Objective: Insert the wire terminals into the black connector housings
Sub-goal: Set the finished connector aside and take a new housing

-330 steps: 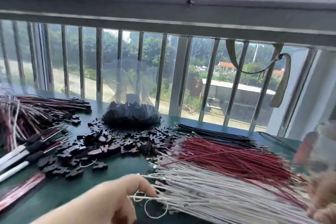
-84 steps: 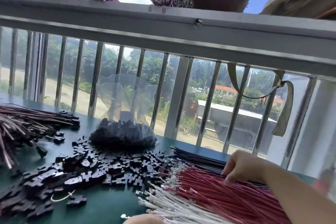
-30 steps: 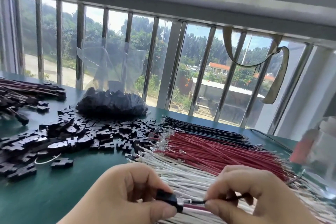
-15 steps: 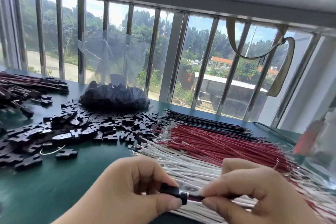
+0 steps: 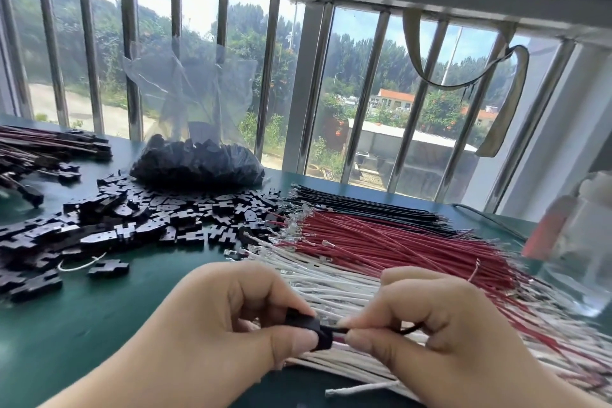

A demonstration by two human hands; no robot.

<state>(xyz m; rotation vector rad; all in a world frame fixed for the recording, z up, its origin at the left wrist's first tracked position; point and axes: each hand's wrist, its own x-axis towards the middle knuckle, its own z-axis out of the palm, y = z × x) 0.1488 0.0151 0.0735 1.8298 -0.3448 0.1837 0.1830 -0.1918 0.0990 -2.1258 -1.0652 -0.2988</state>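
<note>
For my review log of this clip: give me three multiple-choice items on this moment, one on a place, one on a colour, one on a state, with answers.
1. The clear bag of housings lies:
A. behind the loose housings
B. on the white wires
C. in a hand

2. The wire bundle nearest the window bars is:
A. white
B. red
C. black

3. The left hand:
A. lies flat
B. pinches a black housing
C. hangs empty

Answers:
1 A, it sits toward the bars.
2 C, the black wires lie beyond the red wires.
3 B, thumb and fingers close on it while the right hand feeds wires in.
</note>
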